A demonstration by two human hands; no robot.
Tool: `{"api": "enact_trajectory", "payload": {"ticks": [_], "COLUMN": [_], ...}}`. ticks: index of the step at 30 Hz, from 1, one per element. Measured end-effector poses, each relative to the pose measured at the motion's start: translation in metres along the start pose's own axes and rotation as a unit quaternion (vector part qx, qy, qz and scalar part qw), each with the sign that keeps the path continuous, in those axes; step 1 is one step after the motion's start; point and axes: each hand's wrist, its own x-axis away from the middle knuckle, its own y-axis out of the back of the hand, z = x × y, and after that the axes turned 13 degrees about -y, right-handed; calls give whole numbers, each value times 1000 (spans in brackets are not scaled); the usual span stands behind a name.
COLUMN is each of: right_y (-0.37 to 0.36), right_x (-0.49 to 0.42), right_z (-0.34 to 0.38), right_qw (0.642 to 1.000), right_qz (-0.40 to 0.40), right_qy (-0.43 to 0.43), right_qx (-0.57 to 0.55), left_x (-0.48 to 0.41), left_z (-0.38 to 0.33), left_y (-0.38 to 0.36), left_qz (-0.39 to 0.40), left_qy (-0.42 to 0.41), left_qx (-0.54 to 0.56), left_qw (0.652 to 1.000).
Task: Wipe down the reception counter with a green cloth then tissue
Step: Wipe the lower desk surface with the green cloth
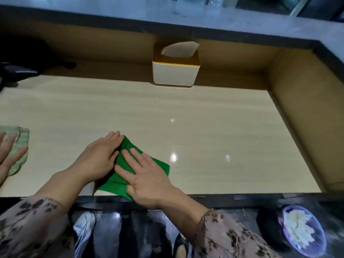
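Tan panels (pixel 305 101) back the pale wood surface (pixel 214 116), a grey stone ledge (pixel 186 17) above; light glints (pixel 173 157) dot it.

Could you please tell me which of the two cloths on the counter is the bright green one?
The bright green cloth lies by the front edge, under the left hand and right hand; the pale cloth at far left is faded.

Folded green cloth (pixel 160 165) on counter (pixel 204 112)

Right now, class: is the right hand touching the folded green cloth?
Touching. Head view shows the right hand lying flat on the green cloth.
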Motion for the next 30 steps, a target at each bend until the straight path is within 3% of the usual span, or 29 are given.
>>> {"api": "enact_trajectory", "payload": {"ticks": [5,11,17,23,27,30], "right_y": [-5,1,-7,-13,-11,-6], "right_x": [47,97,86,59,70,92], "right_z": [-44,-113,-75,-25,-69,-118], "right_qw": [999,980,945,966,985,980], "right_qz": [-18,-25,-64,-68,-49,-55], "right_qy": [-45,-198,-318,-247,-165,-191], "right_qx": [-20,-16,-44,-37,-4,3], "left_x": [0,2,12,2,-19,-36], "left_z": [-14,-25,-24,-37,-56,-73], "left_y": [1,5,0,-7,-10,-13], "left_qz": [33,41,48,59,73,87], "left_qy": [-26,-25,-22,-41,-63,-83], "left_qx": [-25,-24,-10,-27,-33,-48], "left_qw": [999,999,999,997,995,992]}}
